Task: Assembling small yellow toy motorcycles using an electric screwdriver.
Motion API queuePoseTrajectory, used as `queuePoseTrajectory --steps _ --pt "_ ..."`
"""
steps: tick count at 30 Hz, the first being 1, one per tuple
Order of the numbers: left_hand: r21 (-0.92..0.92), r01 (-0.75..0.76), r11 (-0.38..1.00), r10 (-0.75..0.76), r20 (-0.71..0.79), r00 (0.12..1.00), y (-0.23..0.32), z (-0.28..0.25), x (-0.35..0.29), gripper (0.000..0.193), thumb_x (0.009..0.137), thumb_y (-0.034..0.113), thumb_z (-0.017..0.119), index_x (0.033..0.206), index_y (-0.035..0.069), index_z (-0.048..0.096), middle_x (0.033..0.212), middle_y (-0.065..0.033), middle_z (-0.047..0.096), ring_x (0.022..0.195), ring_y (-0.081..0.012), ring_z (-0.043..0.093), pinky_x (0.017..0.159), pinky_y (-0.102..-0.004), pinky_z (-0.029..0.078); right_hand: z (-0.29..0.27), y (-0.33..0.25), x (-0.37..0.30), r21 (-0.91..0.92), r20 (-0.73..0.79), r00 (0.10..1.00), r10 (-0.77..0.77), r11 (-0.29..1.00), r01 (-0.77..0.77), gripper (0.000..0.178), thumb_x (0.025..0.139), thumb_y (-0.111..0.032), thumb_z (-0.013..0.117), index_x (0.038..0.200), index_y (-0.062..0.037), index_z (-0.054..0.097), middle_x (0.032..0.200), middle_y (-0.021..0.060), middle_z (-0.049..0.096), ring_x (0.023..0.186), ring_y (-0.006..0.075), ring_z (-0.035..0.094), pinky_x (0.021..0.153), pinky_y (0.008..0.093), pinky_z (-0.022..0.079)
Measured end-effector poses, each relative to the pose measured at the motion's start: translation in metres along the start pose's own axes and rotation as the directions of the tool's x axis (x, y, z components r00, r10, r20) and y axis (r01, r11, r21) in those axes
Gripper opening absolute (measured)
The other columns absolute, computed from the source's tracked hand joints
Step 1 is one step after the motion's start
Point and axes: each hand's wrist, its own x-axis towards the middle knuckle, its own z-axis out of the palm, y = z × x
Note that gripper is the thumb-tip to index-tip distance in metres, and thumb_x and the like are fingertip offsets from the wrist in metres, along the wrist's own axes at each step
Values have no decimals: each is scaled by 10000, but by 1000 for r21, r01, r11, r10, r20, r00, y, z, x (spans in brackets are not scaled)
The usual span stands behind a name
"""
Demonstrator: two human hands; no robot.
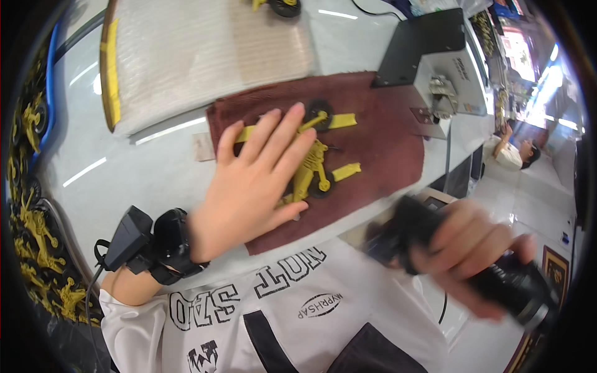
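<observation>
My left hand (pixel 261 155) lies palm down with its fingers spread over a yellow toy vehicle frame (pixel 309 169) with black wheels (pixel 319 115). The palm and fingers cover part of the frame. Beneath it is a dark red cloth mat (pixel 385 146). Yellow strips (pixel 346 171) stick out from beside the wheels on the right. Off the table's front edge, at the lower right, my right hand (pixel 466 248) is wrapped round a thick black cylindrical object (pixel 516 289). Motion blurs it, so its exact kind does not show.
Behind the mat stands a bubble-wrapped board (pixel 205 56) with a yellow edge. A grey-and-black machine (pixel 435 68) with a metal fixture sits at the back right. Blue-rimmed trays of yellow parts (pixel 40 230) line the left. Another person (pixel 519 152) is far right.
</observation>
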Motion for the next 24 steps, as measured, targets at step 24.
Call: queuePoseTrajectory --steps 24 --pt "43 -7 999 8 -26 1000 -7 -7 4 861 633 407 732 1357 123 363 1444 -169 253 1340 -367 205 1045 -526 202 1 27 -11 106 161 986 45 992 -62 808 791 -568 587 1295 -7 296 662 58 499 452 156 481 461 303 424"
